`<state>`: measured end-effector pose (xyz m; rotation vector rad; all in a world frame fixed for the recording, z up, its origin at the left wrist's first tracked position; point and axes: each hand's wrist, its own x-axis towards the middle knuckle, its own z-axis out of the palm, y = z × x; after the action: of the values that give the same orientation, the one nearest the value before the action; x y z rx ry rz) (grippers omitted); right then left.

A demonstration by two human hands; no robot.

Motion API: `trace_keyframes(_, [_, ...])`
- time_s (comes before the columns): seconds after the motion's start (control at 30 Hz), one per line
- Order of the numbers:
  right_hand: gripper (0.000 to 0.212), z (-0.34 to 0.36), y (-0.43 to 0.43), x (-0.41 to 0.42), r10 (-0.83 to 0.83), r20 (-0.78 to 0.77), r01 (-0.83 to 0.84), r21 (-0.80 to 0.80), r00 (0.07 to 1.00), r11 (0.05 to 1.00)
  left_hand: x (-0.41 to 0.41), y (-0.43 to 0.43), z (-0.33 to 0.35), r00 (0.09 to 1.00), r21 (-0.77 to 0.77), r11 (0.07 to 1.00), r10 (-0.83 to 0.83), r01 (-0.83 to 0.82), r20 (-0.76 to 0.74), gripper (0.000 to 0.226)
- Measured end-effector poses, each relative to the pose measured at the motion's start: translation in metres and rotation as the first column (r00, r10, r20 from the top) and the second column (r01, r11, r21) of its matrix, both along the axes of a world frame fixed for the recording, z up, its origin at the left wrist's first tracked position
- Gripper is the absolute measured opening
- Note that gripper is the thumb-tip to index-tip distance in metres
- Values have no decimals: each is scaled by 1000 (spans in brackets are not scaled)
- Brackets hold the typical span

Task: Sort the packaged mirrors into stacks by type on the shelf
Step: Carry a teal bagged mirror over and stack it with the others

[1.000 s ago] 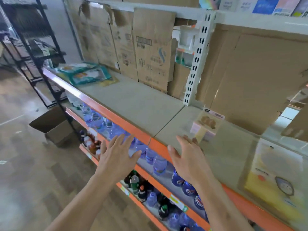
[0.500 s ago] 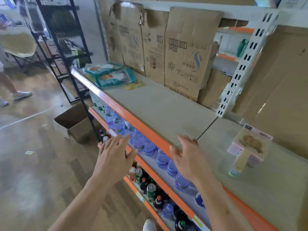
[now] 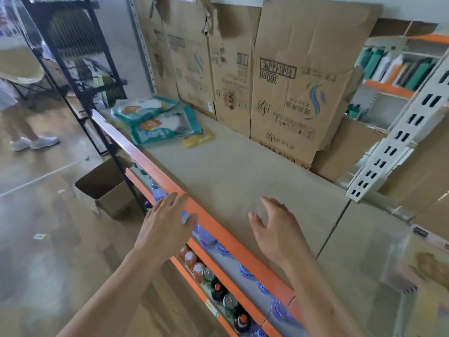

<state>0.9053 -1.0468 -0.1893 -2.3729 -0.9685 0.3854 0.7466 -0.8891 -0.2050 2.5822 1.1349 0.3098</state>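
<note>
Two empty hands are being held out in the head view: the left hand [image 3: 165, 227], fingers spread and relaxed, above the orange front rim of the shelf [image 3: 230, 171]; the right hand [image 3: 277, 234], loosely opened, over the bare board. Nothing is being gripped. Teal packaged mirrors [image 3: 158, 120] are being shown lying at the far left end, well apart from both hands; a blurred package [image 3: 427, 268] is being glimpsed far right. A reach between picks is judged in hand; a leftward stretch and a grasp are being called for next.

View: one head-worn wide-angle camera.
Facing: forward and down, along the shelf [image 3: 230, 171] toward its far left.
Nearness: close above its near edge.
</note>
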Motion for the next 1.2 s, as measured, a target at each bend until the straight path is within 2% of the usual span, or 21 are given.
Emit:
trace_keyframes(0.4, [53, 3, 82, 0, 7, 9, -7, -13, 1000, 1000, -9, 102, 7, 999, 55, 998, 25, -26, 23, 52])
trace_keyframes(0.87, [49, 4, 197, -68, -212, 40, 209, 73, 976, 975, -61, 254, 15, 993, 118, 987, -114, 112, 13, 49])
trace_keyframes(1.2, [47, 0, 264, -95, -235, 64, 229, 94, 970, 969, -75, 338, 20, 992, 125, 984, -127, 124, 15, 51])
